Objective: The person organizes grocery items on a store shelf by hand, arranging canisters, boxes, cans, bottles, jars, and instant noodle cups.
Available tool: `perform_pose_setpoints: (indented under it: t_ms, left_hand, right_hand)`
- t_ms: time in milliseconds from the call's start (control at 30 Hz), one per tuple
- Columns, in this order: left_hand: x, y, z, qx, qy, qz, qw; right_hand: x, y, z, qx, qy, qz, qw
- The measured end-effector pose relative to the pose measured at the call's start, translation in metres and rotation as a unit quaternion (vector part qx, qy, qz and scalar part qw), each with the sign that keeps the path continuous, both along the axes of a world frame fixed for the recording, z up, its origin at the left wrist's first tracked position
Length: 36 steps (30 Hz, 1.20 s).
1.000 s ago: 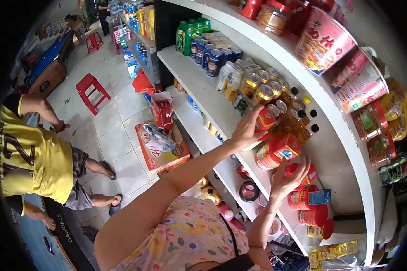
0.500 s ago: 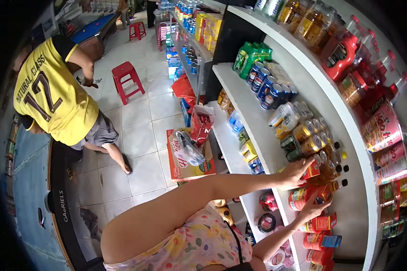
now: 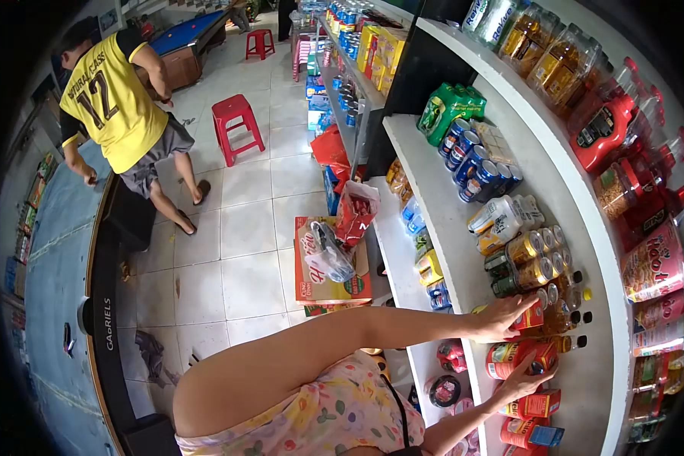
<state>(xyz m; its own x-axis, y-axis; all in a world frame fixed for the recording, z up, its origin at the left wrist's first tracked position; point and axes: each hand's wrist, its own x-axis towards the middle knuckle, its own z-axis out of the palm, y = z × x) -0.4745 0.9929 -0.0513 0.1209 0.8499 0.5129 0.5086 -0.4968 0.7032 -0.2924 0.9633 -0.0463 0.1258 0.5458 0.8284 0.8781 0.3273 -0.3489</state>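
My left hand [image 3: 503, 317] reaches onto the middle shelf, its fingers stretched out against a red pack [image 3: 530, 316] beside several small bottles. Below it, my right hand [image 3: 522, 380] has its fingers wrapped around a small red pack [image 3: 541, 357] with a dark round patch on its face. A red tin [image 3: 501, 360] with light lettering stands right next to that pack. Farther down the shelf are more red containers [image 3: 536, 404], one with a blue label [image 3: 546, 435]. My fingers partly cover both packs.
Gold-topped cans [image 3: 536, 270], blue cans [image 3: 479, 178] and green bottles [image 3: 450, 112] line the white shelf [image 3: 425, 201]. A carton [image 3: 330, 281] with bags sits on the floor. A red stool [image 3: 237, 129] and a person in a yellow shirt [image 3: 121, 106] are beyond, near a blue table [image 3: 61, 251].
My view has shifted, so the shelves sit farther right and lower. Both hands stay at the red packs. The person in yellow has stepped farther away, one hand now at the blue table.
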Motion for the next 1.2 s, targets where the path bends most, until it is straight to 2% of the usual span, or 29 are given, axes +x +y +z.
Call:
perform_pose_setpoints:
  t_ms: [100,167,300,367,433,500,533,567,633,767,833,933,1000,1033,1100,1167,1200]
  left_hand:
    - [-0.003,0.000,0.003,-0.007,0.012,-0.005,1.000]
    - [-0.001,0.000,0.000,0.030,0.005,-0.001,1.000]
    - [0.002,0.001,-0.002,0.028,0.004,0.020,0.999]
    - [0.002,0.000,0.000,0.032,0.005,0.031,0.999]
    - [0.003,0.000,-0.001,0.030,0.015,0.035,0.999]
    - [0.002,0.001,-0.002,0.049,0.010,0.037,0.998]
    - [0.002,0.001,-0.003,0.068,0.001,0.037,0.997]
    - [0.003,0.000,-0.003,0.065,0.002,0.038,0.997]
    - [0.003,0.000,-0.003,0.045,0.005,0.038,0.998]
    - [0.002,-0.002,0.001,0.052,-0.007,0.038,0.998]
    - [-0.001,-0.003,0.004,-0.024,0.004,-0.004,1.000]
    - [-0.003,-0.005,0.007,-0.027,0.002,-0.010,1.000]
    - [-0.003,-0.005,0.005,0.014,-0.005,-0.001,1.000]
    - [-0.005,-0.006,0.006,0.056,-0.012,0.010,0.998]
    - [-0.009,-0.006,0.008,0.052,-0.011,0.017,0.998]
    - [-0.011,-0.002,0.009,0.086,-0.112,-0.019,0.990]
    - [-0.016,0.002,0.009,-0.008,-0.128,-0.048,0.991]
  right_hand:
    - [-0.004,-0.004,0.005,-0.039,0.025,-0.023,0.999]
    - [-0.007,-0.007,0.011,-0.077,0.068,-0.008,0.995]
    - [-0.018,-0.012,0.022,-0.145,0.158,-0.007,0.977]
    - [-0.009,-0.009,0.021,-0.046,0.000,-0.052,0.998]
    - [-0.002,-0.007,0.015,-0.066,0.045,-0.057,0.995]
    - [0.009,0.000,0.012,0.096,-0.100,-0.082,0.987]
    - [0.007,-0.001,0.015,0.107,-0.103,-0.096,0.984]
    - [0.006,-0.001,0.019,0.104,-0.102,-0.095,0.985]
    - [0.003,-0.001,0.024,0.043,0.027,-0.075,0.996]
    - [0.007,0.007,0.025,0.033,-0.007,-0.087,0.996]
    - [0.002,0.006,0.026,0.031,0.041,-0.056,0.997]
    - [-0.008,0.003,0.033,0.097,0.054,0.020,0.994]
    - [-0.022,0.000,0.040,0.174,0.088,0.072,0.978]
    - [-0.024,0.000,0.038,0.175,0.090,0.073,0.978]
    - [-0.028,-0.003,0.031,0.124,0.147,0.095,0.977]
    - [-0.037,-0.005,0.030,0.125,0.128,0.076,0.981]
    - [-0.042,-0.005,0.030,0.125,0.123,0.095,0.980]
